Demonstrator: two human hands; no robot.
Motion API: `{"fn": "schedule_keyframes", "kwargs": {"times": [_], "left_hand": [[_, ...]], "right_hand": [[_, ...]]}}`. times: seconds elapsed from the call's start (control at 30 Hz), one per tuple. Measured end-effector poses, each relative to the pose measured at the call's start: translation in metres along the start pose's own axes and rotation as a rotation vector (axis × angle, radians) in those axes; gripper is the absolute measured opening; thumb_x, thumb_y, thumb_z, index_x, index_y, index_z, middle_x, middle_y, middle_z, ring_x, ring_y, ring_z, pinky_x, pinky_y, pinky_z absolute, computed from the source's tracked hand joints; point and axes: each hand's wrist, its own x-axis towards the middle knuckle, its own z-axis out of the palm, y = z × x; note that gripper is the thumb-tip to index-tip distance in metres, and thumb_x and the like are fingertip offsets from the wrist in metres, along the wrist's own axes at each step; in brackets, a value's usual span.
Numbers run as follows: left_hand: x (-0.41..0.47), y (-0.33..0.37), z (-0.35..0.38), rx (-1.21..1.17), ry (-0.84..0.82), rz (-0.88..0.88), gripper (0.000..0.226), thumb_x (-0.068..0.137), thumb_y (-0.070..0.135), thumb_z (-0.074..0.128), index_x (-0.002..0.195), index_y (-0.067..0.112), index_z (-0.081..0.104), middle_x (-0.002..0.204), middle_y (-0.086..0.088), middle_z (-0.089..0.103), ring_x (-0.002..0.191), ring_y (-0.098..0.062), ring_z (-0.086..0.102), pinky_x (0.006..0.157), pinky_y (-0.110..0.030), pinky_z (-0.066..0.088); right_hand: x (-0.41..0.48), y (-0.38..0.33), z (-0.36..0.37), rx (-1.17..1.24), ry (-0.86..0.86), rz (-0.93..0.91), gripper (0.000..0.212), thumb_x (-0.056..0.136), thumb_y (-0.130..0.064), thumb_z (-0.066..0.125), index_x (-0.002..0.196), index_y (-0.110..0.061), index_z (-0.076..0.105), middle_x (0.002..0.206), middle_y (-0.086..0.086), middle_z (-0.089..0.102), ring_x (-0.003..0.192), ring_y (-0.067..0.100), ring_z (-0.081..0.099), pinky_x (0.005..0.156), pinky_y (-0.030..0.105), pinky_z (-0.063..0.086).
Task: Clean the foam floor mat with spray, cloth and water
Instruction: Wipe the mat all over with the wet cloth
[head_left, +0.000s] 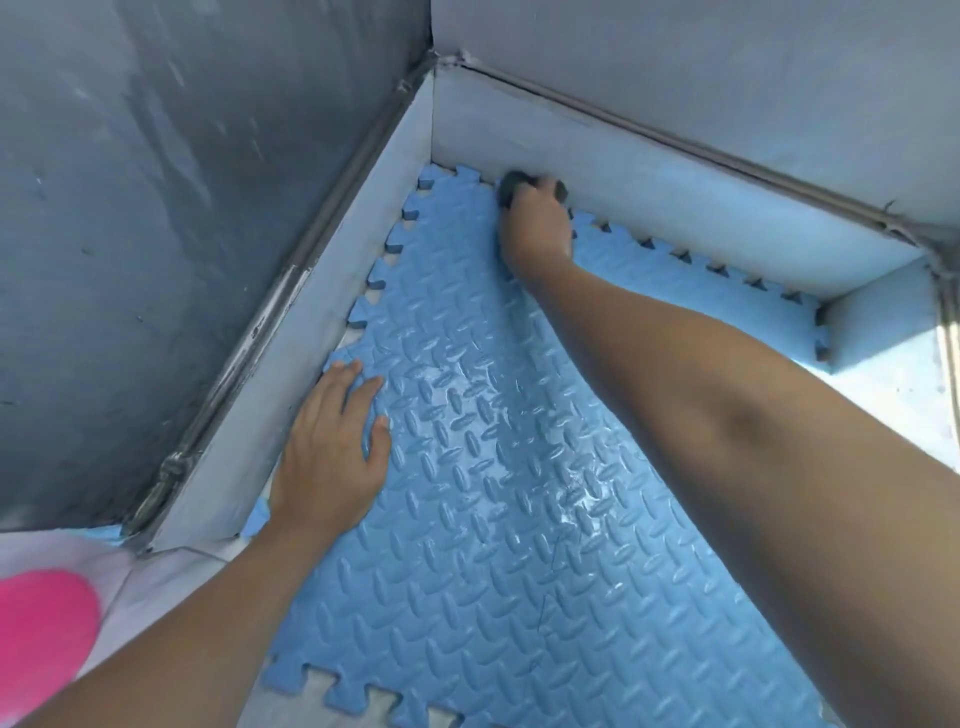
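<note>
Foam mat (519, 545): blue, raised-tread pattern, lies flat on the floor, tucked into a corner, jigsaw teeth along its edges. Wet sheen (582, 493) across the mat's middle, so spray/water looks already on; step in hand is prob. the wipe-down w/ cloth.

Cloth (511, 184): dark wad, blurred, at the mat's far edge, right against the low kerb (675, 208) there. Right hand (537, 228) grips it, fingers curled round it, arm stretched across the mat. Left hand (332, 447) rests flat on the mat's left edge, fingers (347, 382) straight & spread, holding nothing, apparently bracing.

To do it well:
- work the far edge teeth first, then pull strokes back toward the near side so dirty water isn't pushed onto wiped foam
- press into the tread grooves; go w/ & across the pattern
- keep the left palm down so the light foam doesn't slide or lift
- don't jam the cloth into the gap btw mat & kerb

Beyond the mat: grey wall (156, 208) on its left, a pale grey mat piece (332, 701) locked to its near edge, something pink (41, 634) near-left, can't tell what.
</note>
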Motion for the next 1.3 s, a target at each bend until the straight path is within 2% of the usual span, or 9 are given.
{"fn": "schedule_keyframes", "kwargs": {"times": [0.2,0.37,0.47,0.57,0.67,0.77,0.9,1.07,1.3], "left_hand": [[0.003,-0.002,-0.001,-0.012,-0.014,-0.010,0.045,0.098,0.029,0.048,0.138,0.009,0.058,0.152,-0.009,0.049,0.148,-0.026,0.036,0.122,-0.036,0.025],[0.002,-0.001,-0.003,-0.017,-0.011,0.000,0.047,0.098,0.030,0.047,0.138,0.009,0.058,0.151,-0.009,0.049,0.146,-0.027,0.038,0.121,-0.038,0.027],[0.002,0.000,-0.003,-0.026,-0.013,-0.003,0.048,0.098,0.032,0.046,0.139,0.009,0.058,0.152,-0.009,0.049,0.147,-0.026,0.037,0.121,-0.039,0.027],[0.001,-0.001,-0.002,-0.038,-0.006,-0.003,0.048,0.099,0.032,0.045,0.139,0.009,0.058,0.153,-0.009,0.048,0.147,-0.027,0.036,0.121,-0.040,0.028],[0.002,-0.002,-0.001,-0.028,-0.004,0.013,0.049,0.099,0.032,0.045,0.139,0.008,0.058,0.152,-0.010,0.049,0.147,-0.028,0.037,0.121,-0.042,0.030],[0.002,-0.002,-0.002,-0.042,-0.020,0.017,0.049,0.100,0.033,0.045,0.138,0.006,0.058,0.152,-0.012,0.049,0.146,-0.030,0.038,0.121,-0.040,0.029],[-0.036,-0.003,-0.012,-0.154,0.065,-0.014,0.049,0.101,0.032,0.048,0.140,0.003,0.056,0.151,-0.013,0.050,0.143,-0.028,0.043,0.121,-0.041,0.032],[-0.114,-0.010,-0.032,-0.236,0.135,-0.051,0.062,0.105,0.043,0.036,0.150,0.001,0.041,0.158,-0.007,0.039,0.146,-0.018,0.035,0.123,-0.024,0.021],[-0.114,-0.013,-0.034,-0.327,0.179,-0.090,0.081,0.102,0.059,0.030,0.153,-0.004,0.032,0.162,-0.019,0.030,0.152,-0.031,0.028,0.124,-0.026,0.017]], "right_hand": [[-0.030,-0.081,0.026,-0.061,-0.088,-0.347,0.023,0.097,-0.014,0.052,0.117,-0.006,0.060,0.129,0.015,0.048,0.100,0.035,0.061,0.073,0.039,0.044],[-0.112,0.006,0.003,0.059,-0.115,-0.711,0.035,0.092,-0.020,0.063,0.125,-0.010,0.066,0.106,0.017,0.059,0.086,0.035,0.062,0.065,0.039,0.053],[-0.164,0.094,-0.027,0.035,-0.186,-0.819,0.040,0.094,-0.023,0.055,0.132,-0.014,0.064,0.112,0.013,0.060,0.095,0.028,0.061,0.072,0.033,0.052],[-0.177,0.188,-0.058,-0.039,-0.105,-0.516,0.041,0.091,-0.022,0.060,0.132,-0.021,0.062,0.124,0.011,0.057,0.100,0.030,0.061,0.084,0.036,0.053],[-0.168,0.253,-0.073,-0.151,0.015,-0.119,0.038,0.093,-0.028,0.057,0.131,-0.030,0.056,0.115,0.009,0.049,0.092,0.037,0.061,0.085,0.044,0.053],[-0.145,0.255,-0.070,-0.174,0.104,0.176,0.028,0.099,-0.030,0.049,0.122,-0.016,0.059,0.119,0.018,0.046,0.100,0.045,0.060,0.093,0.050,0.048],[-0.102,0.203,-0.051,-0.122,0.100,0.245,0.034,0.100,-0.028,0.045,0.117,-0.004,0.062,0.125,0.027,0.049,0.105,0.049,0.058,0.095,0.047,0.047],[-0.087,0.088,-0.021,0.014,-0.001,-0.021,0.032,0.093,-0.035,0.048,0.115,-0.020,0.066,0.124,0.019,0.050,0.093,0.045,0.062,0.082,0.046,0.052],[-0.218,-0.049,0.003,0.113,-0.125,-0.803,0.028,0.091,-0.029,0.059,0.115,-0.018,0.067,0.102,0.009,0.057,0.080,0.031,0.062,0.061,0.040,0.053]]}}
